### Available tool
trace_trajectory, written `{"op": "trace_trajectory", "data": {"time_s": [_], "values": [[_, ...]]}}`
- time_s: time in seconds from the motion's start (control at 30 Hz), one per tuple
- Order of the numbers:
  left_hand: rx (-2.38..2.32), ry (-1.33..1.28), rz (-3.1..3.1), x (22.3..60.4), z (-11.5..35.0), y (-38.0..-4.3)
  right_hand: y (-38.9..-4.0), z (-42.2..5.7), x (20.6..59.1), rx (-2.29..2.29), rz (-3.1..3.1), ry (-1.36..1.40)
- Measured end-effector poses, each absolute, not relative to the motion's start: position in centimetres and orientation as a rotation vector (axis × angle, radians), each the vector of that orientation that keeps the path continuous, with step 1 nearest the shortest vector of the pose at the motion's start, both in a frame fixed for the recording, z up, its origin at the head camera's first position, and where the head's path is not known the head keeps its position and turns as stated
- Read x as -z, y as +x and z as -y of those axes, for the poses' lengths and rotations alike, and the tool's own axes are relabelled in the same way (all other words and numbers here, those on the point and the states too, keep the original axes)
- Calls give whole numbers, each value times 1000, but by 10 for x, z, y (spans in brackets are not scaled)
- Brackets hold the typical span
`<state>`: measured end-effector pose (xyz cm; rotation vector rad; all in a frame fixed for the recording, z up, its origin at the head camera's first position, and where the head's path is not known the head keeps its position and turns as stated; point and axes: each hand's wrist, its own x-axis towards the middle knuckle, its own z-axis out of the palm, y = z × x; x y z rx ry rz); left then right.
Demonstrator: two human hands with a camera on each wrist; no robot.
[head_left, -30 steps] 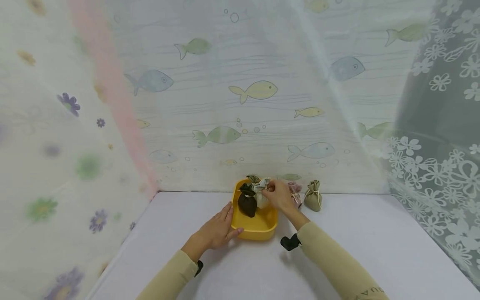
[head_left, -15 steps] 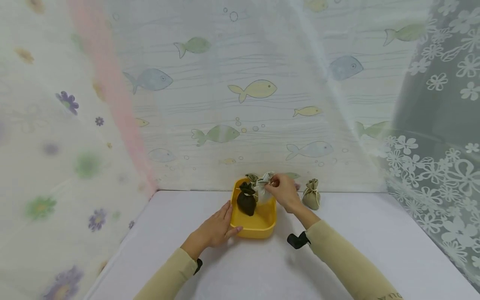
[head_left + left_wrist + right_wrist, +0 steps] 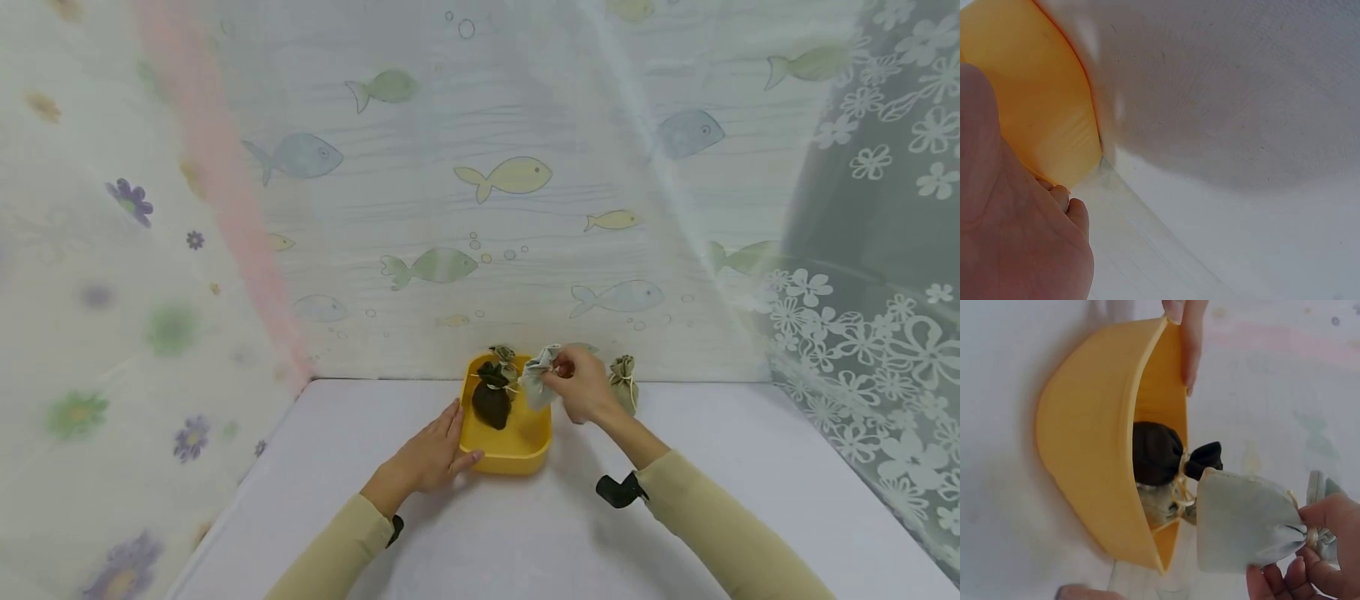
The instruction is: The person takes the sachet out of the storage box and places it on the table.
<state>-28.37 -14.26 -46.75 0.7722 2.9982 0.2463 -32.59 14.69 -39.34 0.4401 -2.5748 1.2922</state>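
My right hand pinches a pale grey drawstring pouch by its tied neck. The pouch hangs over the right rim of a yellow plastic tub. Against the tub's left side lie the extended fingers of my left hand, with the thumb at the front rim. Inside the tub stand a black drawstring pouch and, behind it, an olive-beige pouch, partly hidden by the black one. Another khaki pouch stands on the table to the right, partly covered by my right hand.
The tub stands on a white-covered table near its back edge. Behind rises a sheer curtain printed with fish, with flowered fabric on both sides.
My right hand has lifted the pale grey pouch from among the others in the tub and moved it right. A pink pouch seen earlier is now hidden behind that hand. My left hand stays put.
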Motion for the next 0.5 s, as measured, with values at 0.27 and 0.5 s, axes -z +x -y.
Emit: {"op": "trace_trajectory", "data": {"time_s": [0.27,0.5], "values": [[-228,759,-2994,465,141,-284,-314,-166,395,-1244,2562,451],[-258,766,-2976,459,140,-278,-308,-185,398,-1224,2568,466]]}}
